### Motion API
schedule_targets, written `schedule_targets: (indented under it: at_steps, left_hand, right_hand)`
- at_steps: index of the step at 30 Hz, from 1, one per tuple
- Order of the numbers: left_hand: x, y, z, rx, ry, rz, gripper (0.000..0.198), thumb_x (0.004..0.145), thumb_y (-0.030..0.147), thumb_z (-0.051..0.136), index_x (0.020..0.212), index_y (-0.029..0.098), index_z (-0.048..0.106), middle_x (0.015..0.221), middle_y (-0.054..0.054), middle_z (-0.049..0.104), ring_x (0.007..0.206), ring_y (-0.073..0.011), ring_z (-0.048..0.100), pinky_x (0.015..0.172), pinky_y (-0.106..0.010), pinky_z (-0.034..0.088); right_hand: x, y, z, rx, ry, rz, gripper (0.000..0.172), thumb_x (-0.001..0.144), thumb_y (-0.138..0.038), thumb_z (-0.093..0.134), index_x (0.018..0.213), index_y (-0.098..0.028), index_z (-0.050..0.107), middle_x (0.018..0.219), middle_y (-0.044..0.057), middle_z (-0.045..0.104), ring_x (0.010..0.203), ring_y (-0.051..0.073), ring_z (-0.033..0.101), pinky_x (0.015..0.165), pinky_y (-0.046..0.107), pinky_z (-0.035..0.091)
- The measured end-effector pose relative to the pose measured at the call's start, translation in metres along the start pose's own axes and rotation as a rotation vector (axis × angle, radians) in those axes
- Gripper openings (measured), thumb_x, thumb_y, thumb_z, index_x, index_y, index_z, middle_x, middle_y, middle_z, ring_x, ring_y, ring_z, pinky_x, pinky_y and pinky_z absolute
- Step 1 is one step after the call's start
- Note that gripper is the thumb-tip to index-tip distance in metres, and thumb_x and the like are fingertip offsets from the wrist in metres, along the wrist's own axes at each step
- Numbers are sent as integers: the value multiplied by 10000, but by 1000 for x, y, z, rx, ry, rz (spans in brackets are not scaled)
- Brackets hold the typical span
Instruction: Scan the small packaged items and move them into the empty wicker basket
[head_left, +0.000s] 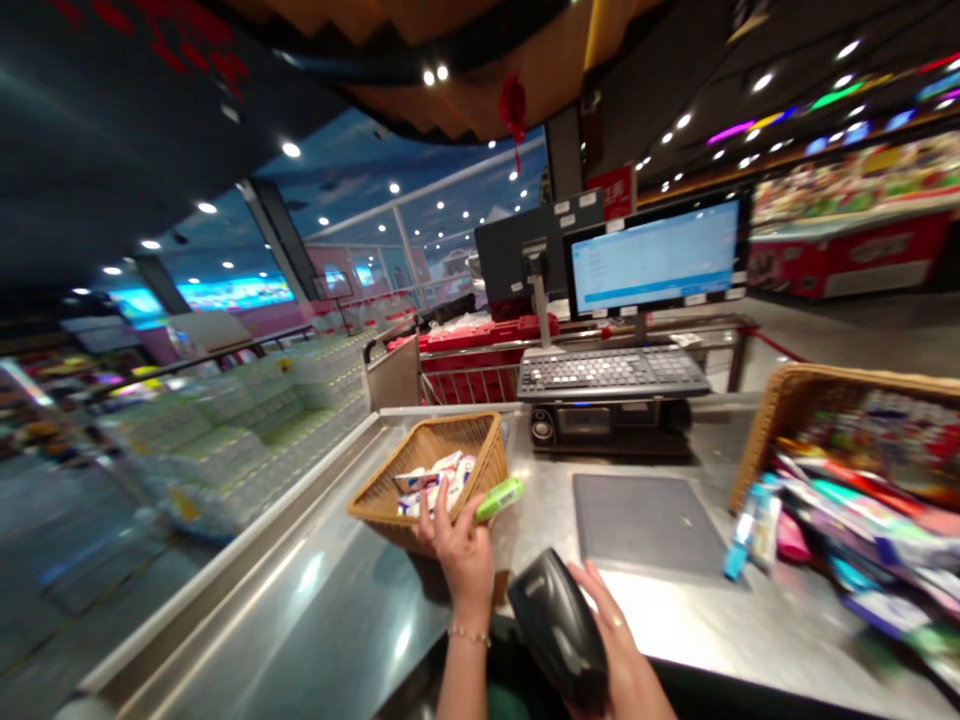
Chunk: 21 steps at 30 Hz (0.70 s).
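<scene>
Left hand (459,550) pinching green tube (499,498) at near edge of wicker basket (480,440), small packets (431,482) inside, on steel counter (315,610). Right hand (621,640) clenched on black handheld scanner (556,628), just near grey mat (645,525). Far right: second wicker basket (787,410) full of toothbrush packs (847,530).

You count two hands: your left hand (459,552) wears one bracelet (469,635), and your right hand (616,640) wears one ring (616,620) and holds one black handheld scanner (556,630). There are two wicker baskets, one small wicker basket (480,450) and one large wicker basket (780,425), whose packets are too many and too jumbled to count. You also have one green tube (499,498), one monitor (652,255), one keyboard (613,372), one grey mat (645,525) and one shopping cart (465,380).
</scene>
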<state>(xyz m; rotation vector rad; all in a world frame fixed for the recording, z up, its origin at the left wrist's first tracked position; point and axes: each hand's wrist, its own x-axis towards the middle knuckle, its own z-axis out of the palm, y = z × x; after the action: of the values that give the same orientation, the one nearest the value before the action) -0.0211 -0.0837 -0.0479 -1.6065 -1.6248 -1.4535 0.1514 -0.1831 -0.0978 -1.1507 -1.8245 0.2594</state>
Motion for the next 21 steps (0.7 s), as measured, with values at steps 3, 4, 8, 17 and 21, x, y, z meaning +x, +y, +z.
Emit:
schedule_targets:
  at_steps: [3,4,8,17,21]
  left_hand:
    - [0,-4,0,11,-5,-3,312,765,70,555,900,278,744,1301,-72,582,1397,-326,293,1101,-605,227]
    - [1,-5,-1,13,-8,-5,309,767,72,558,903,277,744,1308,-73,577,1400,-326,289,1103,-606,222]
    - [2,-8,-1,16,-8,-8,323,764,55,554,912,270,744,1316,-79,572,1411,-324,272,1115,-611,198]
    - [1,-13,0,26,-3,-41,331,754,51,554,901,279,746,1319,-59,577,1406,-318,283,1128,-604,187]
    - [1,-15,1,17,13,-39,295,768,75,573,891,279,747,1314,-57,580,1410,-316,276,1132,-599,184]
  right_hand:
    - [2,-3,-1,3,-5,-5,652,665,-152,650,1298,-142,497,1424,215,474,1378,429,355,1062,587,389]
    - [2,-4,-1,2,-5,-5,645,678,-158,646,1304,-141,492,1424,216,474,1379,426,355,1059,585,393]
    - [5,-4,-1,9,-15,-42,648,696,-159,629,1322,-105,471,1423,245,462,1390,423,334,1062,567,397]
    - [7,-11,-2,6,-68,19,683,703,-144,661,1361,-162,478,1447,194,451,1388,417,345,1048,557,427]
    - [7,-13,0,2,-58,26,741,697,-160,702,1394,-180,449,1443,176,458,1386,412,352,1035,508,460]
